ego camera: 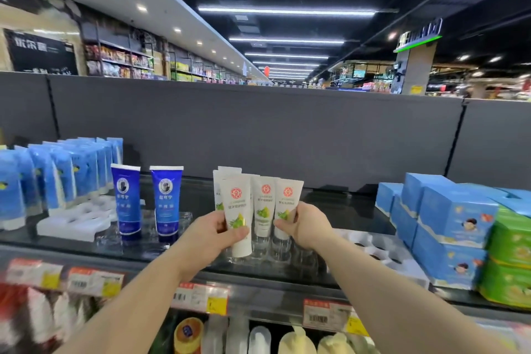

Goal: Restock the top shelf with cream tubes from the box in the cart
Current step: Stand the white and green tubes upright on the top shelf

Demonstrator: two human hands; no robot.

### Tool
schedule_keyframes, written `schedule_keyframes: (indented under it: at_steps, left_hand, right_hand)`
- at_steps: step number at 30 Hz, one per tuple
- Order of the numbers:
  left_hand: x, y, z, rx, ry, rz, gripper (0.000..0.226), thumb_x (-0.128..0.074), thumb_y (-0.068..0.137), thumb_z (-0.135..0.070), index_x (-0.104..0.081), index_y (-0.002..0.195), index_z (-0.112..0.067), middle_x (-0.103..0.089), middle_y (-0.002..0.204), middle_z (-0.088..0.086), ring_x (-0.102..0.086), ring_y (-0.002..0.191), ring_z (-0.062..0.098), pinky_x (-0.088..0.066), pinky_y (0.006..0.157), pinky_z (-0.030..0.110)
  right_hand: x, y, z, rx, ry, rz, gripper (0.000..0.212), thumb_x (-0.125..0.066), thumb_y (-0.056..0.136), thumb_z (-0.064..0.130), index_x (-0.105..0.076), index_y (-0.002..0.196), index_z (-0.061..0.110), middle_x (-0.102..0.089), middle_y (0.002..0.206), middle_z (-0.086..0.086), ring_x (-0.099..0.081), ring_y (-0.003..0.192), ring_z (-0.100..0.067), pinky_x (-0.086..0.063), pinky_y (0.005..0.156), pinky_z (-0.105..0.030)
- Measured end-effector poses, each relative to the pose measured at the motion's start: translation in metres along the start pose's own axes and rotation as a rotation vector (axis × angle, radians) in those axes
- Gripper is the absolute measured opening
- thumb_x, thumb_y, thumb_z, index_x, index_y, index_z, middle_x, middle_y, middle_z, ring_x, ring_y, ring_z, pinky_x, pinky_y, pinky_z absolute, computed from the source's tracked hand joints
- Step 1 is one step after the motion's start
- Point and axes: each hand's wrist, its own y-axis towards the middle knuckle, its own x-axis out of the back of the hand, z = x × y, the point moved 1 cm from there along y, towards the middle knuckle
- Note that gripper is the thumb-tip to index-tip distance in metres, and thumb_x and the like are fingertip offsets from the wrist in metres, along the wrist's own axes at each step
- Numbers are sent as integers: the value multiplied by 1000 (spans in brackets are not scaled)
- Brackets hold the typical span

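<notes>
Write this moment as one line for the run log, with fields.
left hand: grips white cream tube | right hand: grips white tube | place: top shelf | cart box: not visible

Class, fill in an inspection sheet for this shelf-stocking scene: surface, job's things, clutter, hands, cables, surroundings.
Surface: dark top shelf, clear tube holders at its front.
Job's things: white cream tubes standing cap-down; box and cart not in view.
Clutter: two dark blue tubes, light blue tubes, white trays, blue boxes, green boxes.
Hands: left hand grips one white tube; right hand grips another.
Cables: nothing seen.
Surroundings: grey back panel, price tags, store aisles beyond.
</notes>
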Motion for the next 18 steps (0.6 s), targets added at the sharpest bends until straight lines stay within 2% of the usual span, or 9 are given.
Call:
schedule_keyframes:
  at_steps: [3, 5, 7, 9, 11, 14, 16, 18]
  left_hand:
    - [-1, 0, 0, 7, 16, -6, 24, -67, 89, -27, -60, 106, -42, -70, 108, -22, -64, 106, 4, -51, 95, 34]
    - [-3, -1, -3, 4, 33, -11, 24, -67, 89, -26, -60, 105, -42, -69, 110, -20, -64, 106, 5, -52, 95, 34]
    - [-5, -2, -10, -13, 17, -18, 24, -67, 89, -23, -60, 105, -41, -70, 109, -19, -65, 103, 5, -53, 88, 28]
    - [-7, 1, -17, -35, -6, -28, 25, -68, 88, -20, -63, 106, -37, -71, 106, -17, -67, 100, 4, -55, 84, 26]
    - [-12, 6, -25, -52, -50, -34, 25, -69, 88, -17, -66, 109, -29, -73, 105, -11, -70, 95, 7, -57, 82, 28]
    - [-28, 12, -38, -73, -160, 33, 23, -68, 88, -12, -69, 110, -18, -75, 104, -2, -72, 92, 15, -59, 76, 31]
    - [-42, 15, -44, -77, -179, 103, 23, -67, 89, -13, -69, 112, -17, -75, 105, -1, -71, 95, 18, -59, 75, 30]
    - [-49, 19, -47, -67, -178, 140, 22, -64, 92, -16, -69, 113, -16, -74, 108, -2, -71, 98, 17, -59, 81, 33]
  right_hand:
    - [1, 1, 2, -28, -180, 5, 45, -58, 82, 65, -62, 102, 25, -64, 114, 1, -54, 111, -25, -47, 98, -44]
    - [6, -2, 6, -60, -257, 43, 55, -55, 77, 75, -61, 104, 27, -61, 118, -1, -53, 113, -26, -43, 102, -46]
    - [19, -11, 11, -66, -127, 22, 59, -59, 70, 78, -57, 104, 30, -61, 116, 1, -56, 109, -23, -47, 98, -45]
    - [38, -25, 15, -7, 115, -77, 57, -70, 73, 65, -56, 113, 27, -61, 115, 6, -58, 104, -16, -52, 89, -37]
    - [56, -42, 20, 74, 260, -24, 58, -79, 74, 47, -53, 122, 26, -61, 112, 10, -59, 100, -9, -51, 85, -30]
    - [63, -61, 29, 178, 300, 213, 67, -86, 69, 35, -54, 127, 30, -69, 108, 10, -66, 97, -8, -54, 92, -34]
    - [62, -65, 31, 263, 310, 199, 56, -85, 71, 26, -60, 121, 32, -73, 103, 11, -69, 92, -5, -56, 89, -32]
    - [64, -66, 29, 304, 291, 142, 42, -82, 76, 19, -66, 112, 31, -73, 101, 13, -69, 91, -3, -57, 85, -28]
